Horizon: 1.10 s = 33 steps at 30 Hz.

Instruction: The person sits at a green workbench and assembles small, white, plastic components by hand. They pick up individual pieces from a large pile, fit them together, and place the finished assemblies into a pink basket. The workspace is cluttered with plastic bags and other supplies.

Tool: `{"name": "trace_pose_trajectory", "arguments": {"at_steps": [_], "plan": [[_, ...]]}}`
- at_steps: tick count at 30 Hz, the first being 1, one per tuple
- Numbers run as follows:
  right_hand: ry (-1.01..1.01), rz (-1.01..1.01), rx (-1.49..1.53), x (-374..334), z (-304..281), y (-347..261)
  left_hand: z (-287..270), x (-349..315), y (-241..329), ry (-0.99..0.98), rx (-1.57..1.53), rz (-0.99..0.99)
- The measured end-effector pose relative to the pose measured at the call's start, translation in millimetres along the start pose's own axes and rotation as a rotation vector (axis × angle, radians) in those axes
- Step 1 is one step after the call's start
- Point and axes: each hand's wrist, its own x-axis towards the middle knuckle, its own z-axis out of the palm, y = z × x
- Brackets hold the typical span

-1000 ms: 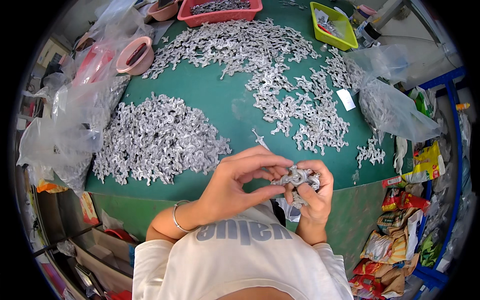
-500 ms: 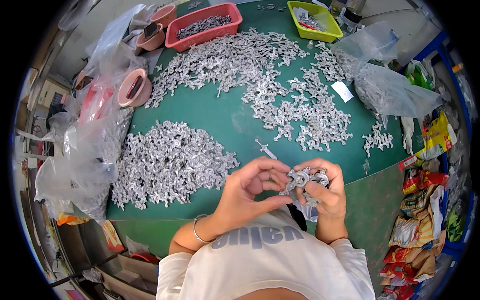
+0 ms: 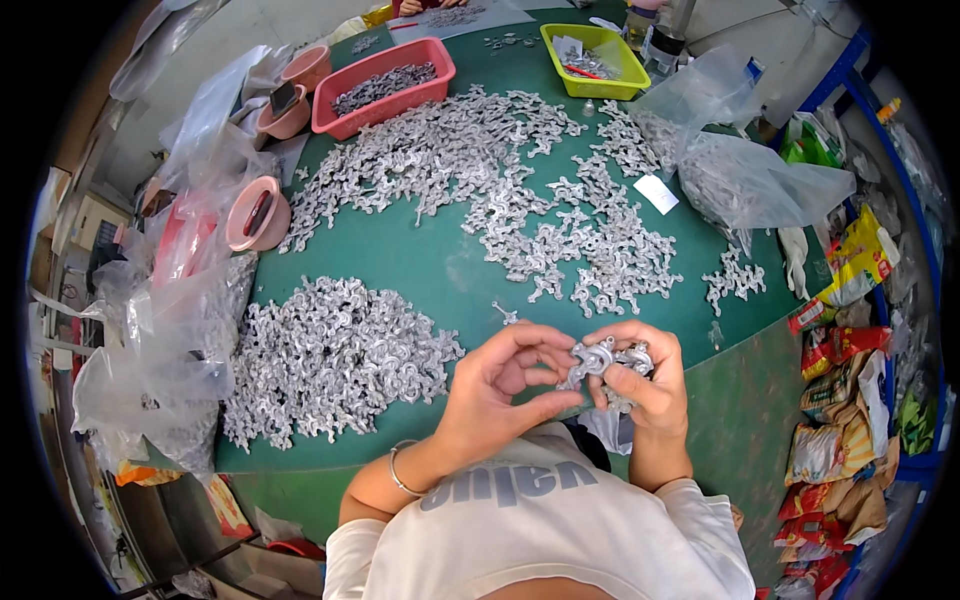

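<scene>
Several silver-grey metal castings (image 3: 593,360) with curled, branching shapes are bunched in my right hand (image 3: 652,388), its thumb pressed over them. My left hand (image 3: 500,385) touches the left end of the front casting with thumb and fingertips, its fingers curled. Both hands are just over the table's near edge, in front of my white shirt. Beyond my left hand lies a single slim metal piece (image 3: 506,312), partly hidden by the fingers. A dense heap of like castings (image 3: 335,360) is to the left, and a wider spread of them (image 3: 450,145) covers the far middle.
A red basket (image 3: 440,88) and a yellow-green basket (image 3: 625,90) stand at the back of the green table (image 3: 400,235). Pink tubs (image 3: 275,225) and plastic bags (image 3: 150,340) line the left. At right are a clear bag of castings (image 3: 740,185), a paper slip (image 3: 656,194) and packets (image 3: 815,455).
The view has shifted, so the table sits lower in it and another person's hand shows at the far edge. My hands keep nearly the same hold on the castings.
</scene>
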Motion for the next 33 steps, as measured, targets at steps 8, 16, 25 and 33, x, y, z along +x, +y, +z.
{"name": "trace_pose_trajectory", "arguments": {"at_steps": [8,16,25,33], "plan": [[-0.020,-0.043,-0.016,-0.9,-4.2,-2.2,2.2,2.5,-5.1,-0.020,0.057,0.045],[-0.014,-0.054,-0.028,-0.4,-6.5,-1.9,6.7,4.2,-0.7,-0.001,0.223,0.089],[0.056,-0.067,0.134,2.5,-6.3,10.7,10.6,1.0,2.8,0.147,0.168,-0.068],[0.133,-0.080,0.093,4.2,-6.9,18.7,3.6,4.1,1.2,0.181,0.075,-0.229]]}}
